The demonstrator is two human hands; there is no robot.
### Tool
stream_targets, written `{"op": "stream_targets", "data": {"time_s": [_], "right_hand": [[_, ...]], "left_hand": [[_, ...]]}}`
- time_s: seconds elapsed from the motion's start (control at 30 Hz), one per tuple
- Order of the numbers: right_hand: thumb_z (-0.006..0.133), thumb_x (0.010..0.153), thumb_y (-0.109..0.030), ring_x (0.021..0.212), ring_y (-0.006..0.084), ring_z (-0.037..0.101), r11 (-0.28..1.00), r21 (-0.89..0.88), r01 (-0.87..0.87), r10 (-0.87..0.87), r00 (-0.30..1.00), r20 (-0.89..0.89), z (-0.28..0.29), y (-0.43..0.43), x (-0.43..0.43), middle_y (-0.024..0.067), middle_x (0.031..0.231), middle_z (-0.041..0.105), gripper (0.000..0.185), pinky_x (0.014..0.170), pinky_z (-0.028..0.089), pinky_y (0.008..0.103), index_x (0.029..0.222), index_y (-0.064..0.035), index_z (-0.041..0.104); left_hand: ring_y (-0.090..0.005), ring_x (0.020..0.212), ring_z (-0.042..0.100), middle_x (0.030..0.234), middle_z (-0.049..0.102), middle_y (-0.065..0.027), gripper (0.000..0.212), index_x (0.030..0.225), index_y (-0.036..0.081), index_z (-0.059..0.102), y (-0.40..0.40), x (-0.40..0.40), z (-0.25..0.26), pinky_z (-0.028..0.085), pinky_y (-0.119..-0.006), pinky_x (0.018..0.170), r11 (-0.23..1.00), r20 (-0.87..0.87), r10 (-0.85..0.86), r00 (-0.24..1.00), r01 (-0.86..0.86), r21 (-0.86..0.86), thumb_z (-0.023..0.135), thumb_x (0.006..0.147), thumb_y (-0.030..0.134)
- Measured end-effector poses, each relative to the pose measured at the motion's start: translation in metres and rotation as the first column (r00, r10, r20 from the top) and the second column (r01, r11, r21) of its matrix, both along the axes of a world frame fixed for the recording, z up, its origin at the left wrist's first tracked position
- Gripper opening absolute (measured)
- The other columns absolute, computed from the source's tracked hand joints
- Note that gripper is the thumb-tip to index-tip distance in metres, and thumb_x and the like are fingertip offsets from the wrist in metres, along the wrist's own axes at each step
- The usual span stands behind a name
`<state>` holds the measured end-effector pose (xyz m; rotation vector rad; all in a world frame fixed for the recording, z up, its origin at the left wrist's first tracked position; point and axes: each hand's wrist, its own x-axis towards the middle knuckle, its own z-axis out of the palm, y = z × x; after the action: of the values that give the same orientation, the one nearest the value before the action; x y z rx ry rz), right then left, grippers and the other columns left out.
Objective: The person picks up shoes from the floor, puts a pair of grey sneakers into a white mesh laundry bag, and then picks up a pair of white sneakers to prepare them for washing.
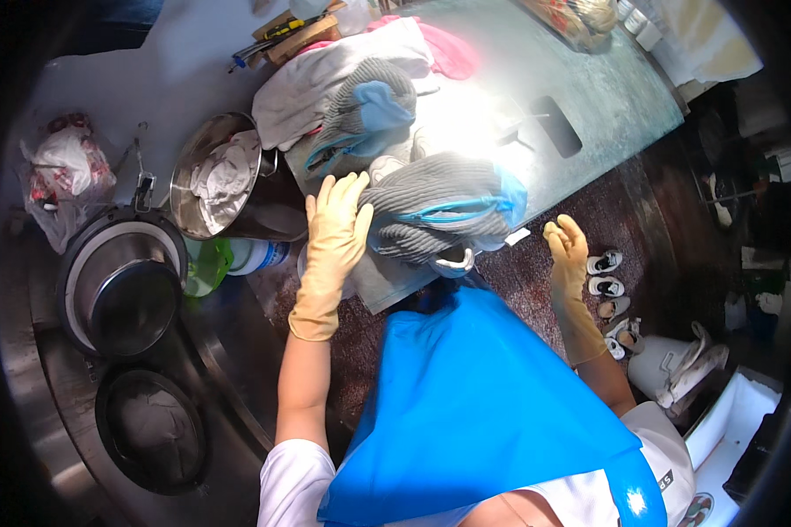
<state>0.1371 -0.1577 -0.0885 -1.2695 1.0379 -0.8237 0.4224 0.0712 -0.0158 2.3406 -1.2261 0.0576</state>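
Observation:
My left hand [340,221], in a pale yellow rubber glove, is at the left edge of a grey ribbed fabric shoe with blue trim [435,204]; whether it touches is unclear. Its fingers are extended and hold nothing. My right hand [567,244], gloved alike, hangs past the table's edge with fingers slightly bent and nothing seen in it. A white curved piece [456,263] shows beneath the ribbed item. Behind lies a second grey ribbed item with blue fabric [376,109], beside a whitish cloth [343,72]. Glare hides part of the greenish tabletop [619,105].
A dark phone-like slab [557,126] lies on the table. At left stand a steel pot with cloth [221,181], a round cooker-like vessel [122,286], a green container [207,263] and a bagged bundle [69,165]. Several shoes [606,287] stand on the floor at right.

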Motion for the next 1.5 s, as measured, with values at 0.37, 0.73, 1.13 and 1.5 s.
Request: {"op": "stream_targets", "data": {"time_s": [0.37,0.73,1.13,1.5], "right_hand": [[0.077,0.070,-0.018,0.118,0.0358,0.051,0.049,-0.726,-0.686,0.338,0.695,-0.634,0.061,0.036,0.123,0.0170,0.125,0.059,0.043,0.101,0.040,0.0458,0.109,-0.0062,0.063],[0.069,0.073,-0.013,0.119,0.0361,0.053,0.027,-0.730,-0.683,0.420,0.670,-0.612,0.030,0.025,0.133,0.0179,0.126,0.060,0.013,0.102,0.040,0.0467,0.084,-0.0064,0.066],[0.067,0.073,-0.009,0.120,0.0342,0.054,0.082,-0.752,-0.654,0.448,0.699,-0.558,0.019,0.027,0.116,0.0152,0.125,0.061,0.014,0.105,0.039,0.0480,0.086,-0.0077,0.067],[0.070,0.073,-0.017,0.130,0.0366,0.044,0.064,-0.719,-0.692,0.348,0.691,-0.634,0.036,0.045,0.123,0.0176,0.137,0.052,0.017,0.109,0.033,0.0494,0.082,-0.0034,0.066]], "left_hand": [[-0.0205,0.078,0.062,0.089,0.063,-0.0107,0.020,0.095,0.001,0.063,-0.026,-0.064,-0.057,0.051,-0.032,0.072,0.941,-0.361,-0.044,0.932,-0.083,-0.329,0.074,0.081,0.009],[-0.0080,0.064,0.050,0.075,0.056,-0.0007,0.021,0.092,0.002,0.062,-0.050,-0.061,-0.057,0.046,-0.024,0.059,0.946,-0.768,0.011,0.641,-0.255,-0.200,0.077,0.079,0.009],[-0.0262,0.078,0.058,0.089,0.055,-0.0112,0.024,0.095,0.003,0.062,-0.042,-0.068,-0.059,0.048,-0.034,0.068,0.945,-0.280,-0.106,0.954,0.010,-0.326,0.073,0.074,0.001],[-0.0240,0.074,0.057,0.080,0.059,-0.0103,0.018,0.076,0.000,0.057,-0.034,-0.073,-0.049,0.048,-0.035,0.068,0.906,-0.446,-0.034,0.894,-0.161,-0.391,0.074,0.073,-0.002]]}}
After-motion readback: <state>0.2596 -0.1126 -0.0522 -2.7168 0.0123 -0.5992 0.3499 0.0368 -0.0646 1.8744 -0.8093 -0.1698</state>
